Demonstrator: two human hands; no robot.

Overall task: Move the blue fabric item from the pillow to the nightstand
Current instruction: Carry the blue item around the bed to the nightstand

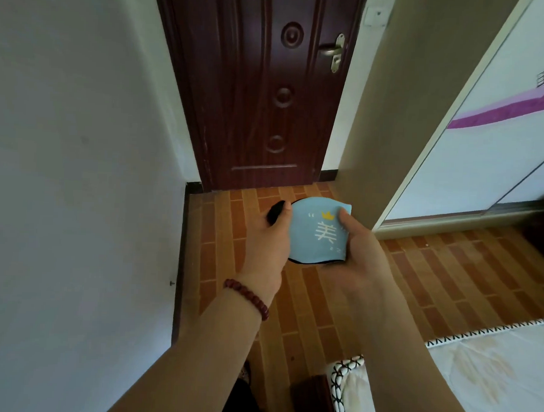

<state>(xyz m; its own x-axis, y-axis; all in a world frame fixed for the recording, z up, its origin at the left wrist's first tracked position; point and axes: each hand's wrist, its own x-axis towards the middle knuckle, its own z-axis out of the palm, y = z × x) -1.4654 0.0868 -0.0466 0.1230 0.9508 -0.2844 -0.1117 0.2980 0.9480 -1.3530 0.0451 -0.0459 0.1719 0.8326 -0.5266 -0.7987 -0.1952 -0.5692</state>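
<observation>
Your left hand (pixel 271 236) and right hand (pixel 360 255) together hold the blue fabric item (pixel 317 232) in the air above the brick-patterned floor (pixel 322 315), well in front of the dark wooden door (pixel 262 91) at the far end. Your left fingers clasp its left edge beside a black strap (pixel 276 212); your right thumb presses on its right side, fingers beneath. A beaded bracelet (pixel 249 297) circles your left wrist. The bed corner (pixel 443 381) lies near right.
</observation>
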